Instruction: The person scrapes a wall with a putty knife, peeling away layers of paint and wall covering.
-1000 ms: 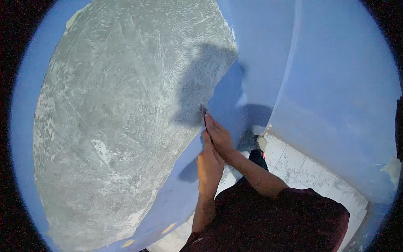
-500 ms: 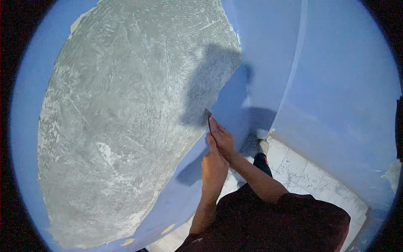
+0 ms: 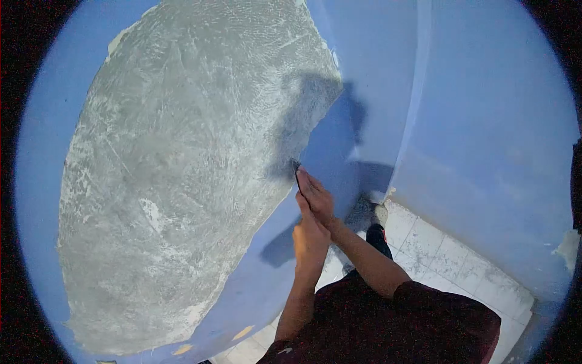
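Observation:
A thin, dark-bladed scraper (image 3: pixel 297 175) points up at the blue-painted wall (image 3: pixel 330 136), its tip by the ragged edge of the bare grey patch (image 3: pixel 170 151). Around its lower end my left hand (image 3: pixel 311 241) is closed, thumb lying upward. My right hand (image 3: pixel 317 197) is closed against the blade's right side, farther up, its fingers pressed together near the tip. The hands touch each other where the left thumb meets the right palm. Most of the scraper's handle is hidden by my fingers.
White floor tiles (image 3: pixel 424 236) with grey smudges lie below on the right. A shoe (image 3: pixel 381 213) stands near the wall's corner. Small pale chipped spots (image 3: pixel 244 332) mark the lower blue paint. Shadows of my head and arms fall across the wall.
The view has shifted and turned slightly. My hands and the scraper sit a little farther left and lower in view, still at the patch's edge. The grip looks the same.

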Action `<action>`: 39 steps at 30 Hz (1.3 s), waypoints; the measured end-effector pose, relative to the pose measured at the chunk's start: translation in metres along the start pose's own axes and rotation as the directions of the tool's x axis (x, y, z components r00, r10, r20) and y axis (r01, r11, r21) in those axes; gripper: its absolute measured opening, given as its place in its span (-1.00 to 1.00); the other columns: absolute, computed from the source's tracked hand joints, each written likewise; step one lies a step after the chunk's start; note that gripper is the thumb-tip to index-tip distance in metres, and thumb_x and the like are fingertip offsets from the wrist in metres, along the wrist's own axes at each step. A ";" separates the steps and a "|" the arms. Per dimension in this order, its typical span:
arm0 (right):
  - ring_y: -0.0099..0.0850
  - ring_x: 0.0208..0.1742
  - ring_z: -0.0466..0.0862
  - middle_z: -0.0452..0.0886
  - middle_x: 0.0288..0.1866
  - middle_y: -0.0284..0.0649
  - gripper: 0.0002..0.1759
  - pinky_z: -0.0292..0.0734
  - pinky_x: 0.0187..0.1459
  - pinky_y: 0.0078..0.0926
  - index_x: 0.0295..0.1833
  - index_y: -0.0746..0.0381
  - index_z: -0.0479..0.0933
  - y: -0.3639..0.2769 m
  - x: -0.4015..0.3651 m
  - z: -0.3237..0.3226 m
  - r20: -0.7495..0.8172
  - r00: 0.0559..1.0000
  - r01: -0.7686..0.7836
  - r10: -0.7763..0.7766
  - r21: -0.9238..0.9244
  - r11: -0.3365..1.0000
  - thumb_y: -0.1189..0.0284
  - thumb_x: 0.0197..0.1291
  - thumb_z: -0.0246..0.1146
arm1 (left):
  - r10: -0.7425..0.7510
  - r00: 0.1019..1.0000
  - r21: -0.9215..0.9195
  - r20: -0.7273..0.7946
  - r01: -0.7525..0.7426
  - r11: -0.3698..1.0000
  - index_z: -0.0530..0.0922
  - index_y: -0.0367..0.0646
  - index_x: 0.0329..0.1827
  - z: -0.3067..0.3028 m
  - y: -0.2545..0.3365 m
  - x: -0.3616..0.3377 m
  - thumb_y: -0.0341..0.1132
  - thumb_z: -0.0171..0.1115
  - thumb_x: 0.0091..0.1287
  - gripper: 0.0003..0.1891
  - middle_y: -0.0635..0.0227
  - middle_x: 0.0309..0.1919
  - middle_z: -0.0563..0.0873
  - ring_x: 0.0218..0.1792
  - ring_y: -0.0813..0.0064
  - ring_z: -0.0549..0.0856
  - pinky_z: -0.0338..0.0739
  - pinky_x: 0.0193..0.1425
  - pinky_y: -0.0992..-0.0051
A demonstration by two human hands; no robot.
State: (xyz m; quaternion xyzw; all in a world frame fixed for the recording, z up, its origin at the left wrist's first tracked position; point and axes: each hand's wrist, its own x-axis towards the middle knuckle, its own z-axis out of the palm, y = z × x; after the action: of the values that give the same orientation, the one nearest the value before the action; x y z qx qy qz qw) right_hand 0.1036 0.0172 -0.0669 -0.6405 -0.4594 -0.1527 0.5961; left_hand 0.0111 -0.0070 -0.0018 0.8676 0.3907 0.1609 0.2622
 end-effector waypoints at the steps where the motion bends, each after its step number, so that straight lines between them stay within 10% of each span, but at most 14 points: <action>1: -0.13 0.24 0.56 0.49 0.30 -0.03 -0.47 0.57 0.12 -0.28 0.32 0.29 0.39 0.004 0.001 0.000 -0.007 0.999 0.033 -0.033 0.000 0.999 0.53 0.20 0.17 | 0.027 0.999 -0.032 -0.022 -0.028 0.999 -0.13 -0.32 0.51 0.004 -0.001 0.001 -0.43 0.04 0.33 -0.26 -0.20 -0.46 0.66 -0.46 -0.12 0.70 0.54 -0.46 0.14; 27: -0.08 0.34 0.45 0.32 0.42 0.03 -0.28 0.53 0.17 -0.26 0.47 0.29 0.13 0.053 0.014 0.001 0.044 0.998 -0.033 0.043 -0.192 0.981 0.52 0.18 0.17 | 0.086 0.996 -0.040 0.037 -0.084 0.996 -0.01 -0.30 0.50 0.014 0.006 0.042 -0.40 0.00 0.35 -0.33 -0.21 -0.44 0.66 -0.45 -0.18 0.67 0.54 -0.43 0.04; 33: 0.01 0.36 0.41 0.29 0.40 0.19 -0.25 0.49 0.22 -0.24 0.46 0.41 0.07 0.028 0.007 -0.006 0.110 0.993 -0.020 0.042 -0.192 0.981 0.57 0.14 0.14 | 0.105 0.991 -0.507 0.082 -0.049 0.860 0.19 -0.11 0.48 0.015 -0.050 0.052 -0.31 -0.05 0.48 -0.49 0.31 -0.59 0.58 -0.71 0.47 0.50 0.39 -0.66 0.45; 35: 0.05 0.36 0.40 0.30 0.38 0.24 -0.28 0.47 0.24 -0.22 0.43 0.45 0.10 0.025 0.008 -0.005 0.129 0.990 -0.039 0.059 -0.149 0.988 0.58 0.14 0.12 | -0.068 0.933 -0.792 0.354 0.338 0.509 0.24 -0.25 0.44 -0.023 -0.012 0.042 -0.27 -0.09 0.53 -0.53 0.47 -0.65 0.50 -0.70 0.60 0.45 0.30 -0.68 0.50; 39: 0.03 0.34 0.43 0.32 0.36 0.23 -0.31 0.46 0.26 -0.23 0.40 0.47 0.15 0.016 -0.001 -0.003 0.181 0.980 -0.046 0.078 -0.174 0.984 0.55 0.13 0.14 | -0.134 0.942 -0.749 0.307 0.327 0.576 0.23 -0.10 0.48 -0.036 0.004 0.025 -0.28 -0.16 0.56 -0.55 0.55 -0.68 0.35 -0.74 0.72 0.27 0.17 -0.70 0.60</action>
State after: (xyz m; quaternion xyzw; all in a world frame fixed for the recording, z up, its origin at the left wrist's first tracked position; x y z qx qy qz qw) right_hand 0.1170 0.0158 -0.0770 -0.7144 -0.4784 -0.1115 0.4983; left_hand 0.0123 0.0213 0.0318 0.6150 0.3579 0.1854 0.6777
